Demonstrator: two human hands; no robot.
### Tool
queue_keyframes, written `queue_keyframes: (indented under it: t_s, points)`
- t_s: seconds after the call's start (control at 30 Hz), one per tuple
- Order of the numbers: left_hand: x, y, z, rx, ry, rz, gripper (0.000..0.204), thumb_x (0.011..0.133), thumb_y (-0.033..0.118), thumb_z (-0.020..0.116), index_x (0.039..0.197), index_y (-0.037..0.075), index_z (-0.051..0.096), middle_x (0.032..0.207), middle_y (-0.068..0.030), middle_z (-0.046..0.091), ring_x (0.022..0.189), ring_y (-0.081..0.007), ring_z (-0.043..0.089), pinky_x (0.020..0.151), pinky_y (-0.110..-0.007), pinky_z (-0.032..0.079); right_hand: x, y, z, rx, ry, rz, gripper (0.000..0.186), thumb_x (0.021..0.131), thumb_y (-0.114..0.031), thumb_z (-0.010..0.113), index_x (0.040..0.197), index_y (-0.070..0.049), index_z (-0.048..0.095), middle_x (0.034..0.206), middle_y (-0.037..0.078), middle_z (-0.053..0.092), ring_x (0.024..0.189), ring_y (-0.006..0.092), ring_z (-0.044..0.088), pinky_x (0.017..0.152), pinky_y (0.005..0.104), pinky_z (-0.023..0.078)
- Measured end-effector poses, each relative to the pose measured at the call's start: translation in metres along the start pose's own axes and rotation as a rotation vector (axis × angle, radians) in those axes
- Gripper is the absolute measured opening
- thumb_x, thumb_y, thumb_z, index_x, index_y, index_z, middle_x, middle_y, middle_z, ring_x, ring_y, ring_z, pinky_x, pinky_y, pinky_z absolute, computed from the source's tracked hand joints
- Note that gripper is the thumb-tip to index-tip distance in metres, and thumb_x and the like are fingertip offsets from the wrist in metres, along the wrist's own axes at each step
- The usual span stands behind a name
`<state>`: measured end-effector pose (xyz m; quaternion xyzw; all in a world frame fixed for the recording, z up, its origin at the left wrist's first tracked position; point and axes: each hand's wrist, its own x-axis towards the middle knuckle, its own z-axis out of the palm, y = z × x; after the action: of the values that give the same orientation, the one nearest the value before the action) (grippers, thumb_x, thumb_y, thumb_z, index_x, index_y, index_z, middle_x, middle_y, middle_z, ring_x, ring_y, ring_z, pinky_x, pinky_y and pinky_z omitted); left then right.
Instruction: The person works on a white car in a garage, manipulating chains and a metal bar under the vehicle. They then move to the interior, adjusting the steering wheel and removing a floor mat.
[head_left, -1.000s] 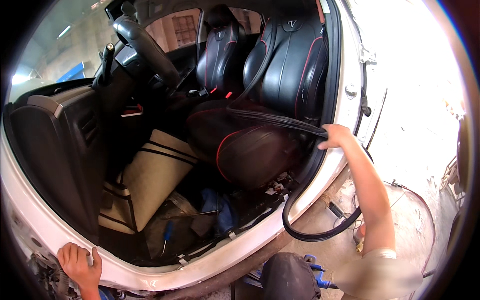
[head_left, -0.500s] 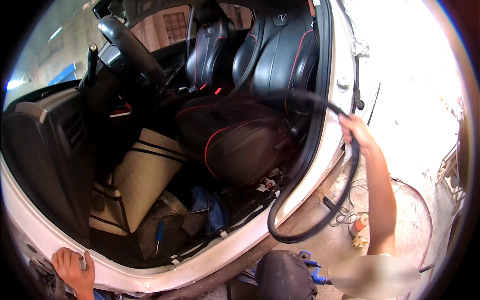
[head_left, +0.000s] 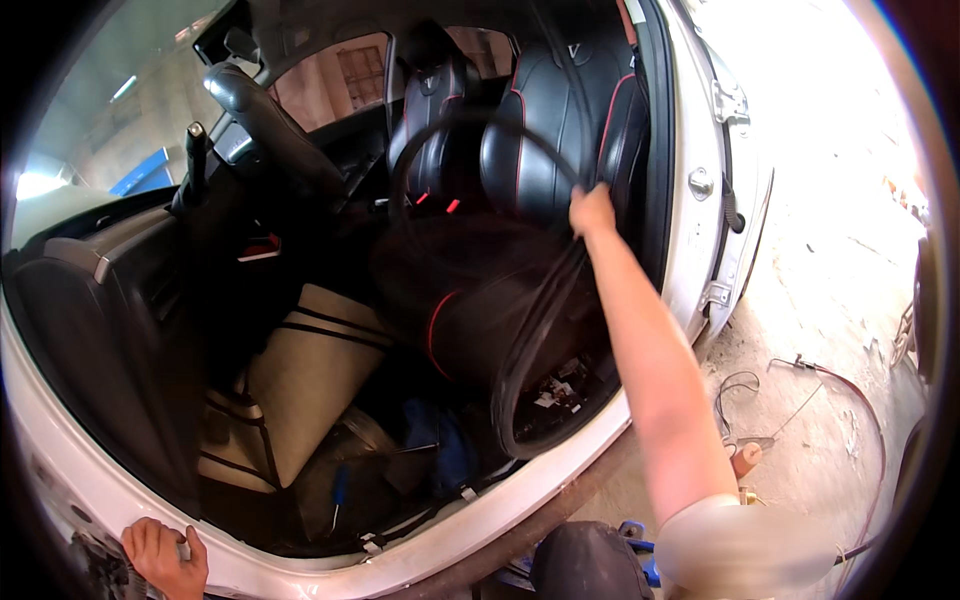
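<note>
A long, black rubber door seal hangs in loose loops across the driver's doorway, blurred in places. My right hand is closed around it, in front of the black front seat's backrest. One loop sweeps left above the seat cushion; another drops toward the door sill. At the lower left, my left hand grips the edge of the white door frame, its fingers bent over it and the thumb apart. A small grey bit shows beside the thumb.
Black seats with red piping, a steering wheel and a beige floor mat are inside the car. A blue-handled screwdriver lies in the footwell. Outside, a hose and an orange bottle are on the concrete floor.
My right hand has moved left, from outside the door pillar into the doorway, carrying the seal with it. The lower loop now hangs inside the sill. My left hand keeps its hold.
</note>
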<state>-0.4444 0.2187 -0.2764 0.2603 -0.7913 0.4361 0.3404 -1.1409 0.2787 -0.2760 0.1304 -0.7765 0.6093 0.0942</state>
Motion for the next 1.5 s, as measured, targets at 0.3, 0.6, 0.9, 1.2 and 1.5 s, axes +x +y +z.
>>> queue_keyframes:
  t_s: [0.3, 0.6, 0.9, 1.2, 1.5]
  points:
    - [0.003, 0.004, 0.002, -0.010, -0.003, 0.011, 0.028, 0.076, 0.016, 0.060, 0.059, 0.002, 0.042, 0.063, -0.0150, 0.041, 0.071, -0.0357, 0.047, 0.071, -0.045, 0.036, -0.072, -0.011, 0.033, -0.465, -0.198, -0.529, 0.033, 0.083, -0.031, 0.061, 0.102, -0.005, 0.067, 0.113, 0.012, 0.059, 0.114, 0.0283, 0.049, 0.093, 0.0400, 0.040]
    - [0.005, 0.006, 0.000, -0.002, -0.020, -0.002, 0.029, 0.076, 0.014, 0.060, 0.058, 0.001, 0.040, 0.062, -0.0151, 0.039, 0.071, -0.0362, 0.046, 0.072, -0.045, 0.036, -0.193, 0.012, -0.008, -0.317, 0.001, -0.821, 0.076, 0.076, -0.036, 0.068, 0.134, 0.004, 0.037, 0.140, 0.034, 0.024, 0.131, 0.0428, 0.028, 0.106, 0.0481, 0.025]
    - [0.004, 0.001, -0.004, -0.023, -0.010, 0.031, 0.025, 0.075, 0.012, 0.061, 0.061, 0.001, 0.043, 0.065, -0.0160, 0.042, 0.072, -0.0357, 0.047, 0.073, -0.045, 0.037, -0.099, 0.044, 0.001, -0.192, 0.043, -0.624, 0.062, 0.077, -0.006, 0.049, 0.134, 0.011, 0.028, 0.143, 0.031, 0.021, 0.103, 0.0439, 0.054, 0.088, 0.0426, 0.048]
    - [-0.007, -0.009, 0.002, -0.005, -0.025, 0.004, 0.026, 0.076, 0.015, 0.063, 0.061, 0.001, 0.048, 0.067, -0.0156, 0.049, 0.073, -0.0342, 0.052, 0.073, -0.045, 0.039, -0.066, 0.047, 0.036, -0.574, -0.112, -0.374, 0.037, 0.088, -0.019, 0.049, 0.114, 0.007, 0.050, 0.125, 0.026, 0.047, 0.115, 0.0394, 0.048, 0.097, 0.0440, 0.041]
    - [0.006, 0.000, 0.003, -0.027, -0.027, 0.038, 0.024, 0.073, 0.011, 0.066, 0.060, 0.005, 0.047, 0.064, -0.0102, 0.049, 0.069, -0.0299, 0.053, 0.068, -0.039, 0.038, -0.115, 0.023, 0.030, -0.697, 0.060, -0.675, 0.052, 0.087, -0.038, 0.055, 0.115, 0.006, 0.053, 0.130, 0.024, 0.046, 0.123, 0.0368, 0.042, 0.099, 0.0453, 0.037]
